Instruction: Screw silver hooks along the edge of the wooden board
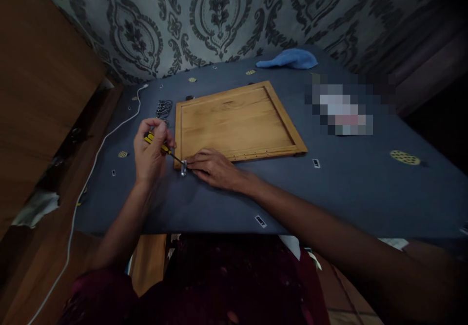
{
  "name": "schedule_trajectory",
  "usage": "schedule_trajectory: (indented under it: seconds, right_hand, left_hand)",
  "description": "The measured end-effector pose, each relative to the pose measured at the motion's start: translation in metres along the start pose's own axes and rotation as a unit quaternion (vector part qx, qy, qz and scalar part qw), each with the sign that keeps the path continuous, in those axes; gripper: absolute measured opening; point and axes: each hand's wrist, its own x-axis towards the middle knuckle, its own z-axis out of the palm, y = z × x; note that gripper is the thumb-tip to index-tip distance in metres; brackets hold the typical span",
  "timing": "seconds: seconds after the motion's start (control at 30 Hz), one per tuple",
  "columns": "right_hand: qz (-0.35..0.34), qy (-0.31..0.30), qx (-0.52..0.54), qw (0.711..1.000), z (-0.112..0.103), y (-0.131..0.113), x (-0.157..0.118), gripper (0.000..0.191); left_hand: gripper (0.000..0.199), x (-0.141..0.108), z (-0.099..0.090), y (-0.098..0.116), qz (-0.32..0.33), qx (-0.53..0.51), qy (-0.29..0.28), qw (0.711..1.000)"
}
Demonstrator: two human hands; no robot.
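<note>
A framed wooden panel (234,125) lies flat on the dark blue cloth. My left hand (150,149) is closed around a yellow and black screwdriver (157,143), whose shaft slants down to the right. Its tip meets a small metal hinge (183,169) at the panel's near left corner. My right hand (214,168) rests on the near edge of the panel, fingers pressed together and pointing left, with the fingertips at the hinge. Whether those fingers pinch something small cannot be made out.
Dark wiry metal pieces (164,109) lie left of the panel. A white cable (106,139) runs down the left side of the cloth. A blue rag (288,59) lies at the back, and a blurred-out object (343,110) is at the right.
</note>
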Motion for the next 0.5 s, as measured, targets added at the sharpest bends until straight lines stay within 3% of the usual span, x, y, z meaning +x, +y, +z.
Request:
schedule_trajectory:
  seconds: [0.07,0.17,0.3,0.4,0.5]
  right_hand:
    - [0.001,0.001,0.000,1.000,0.000,0.000,0.000,0.026]
    - [0.002,0.001,0.001,1.000,0.000,0.000,0.000,0.025]
    - [0.002,0.001,0.002,1.000,0.000,0.000,-0.001,0.026]
    - [0.002,-0.001,0.001,1.000,0.000,0.000,-0.001,0.027]
    - [0.002,-0.005,0.001,1.000,0.000,0.000,0.000,0.027]
  left_hand:
    - [0.040,-0.002,0.004,0.002,0.013,-0.020,0.019,1.000]
    - [0.039,0.001,0.006,0.004,0.015,-0.039,0.002,0.999]
    - [0.049,0.011,0.000,0.007,-0.071,-0.052,-0.088,0.992]
    - [0.049,0.015,-0.004,0.009,-0.122,-0.049,-0.113,0.985]
    - [0.045,0.013,-0.005,0.009,-0.080,-0.011,-0.097,0.992]
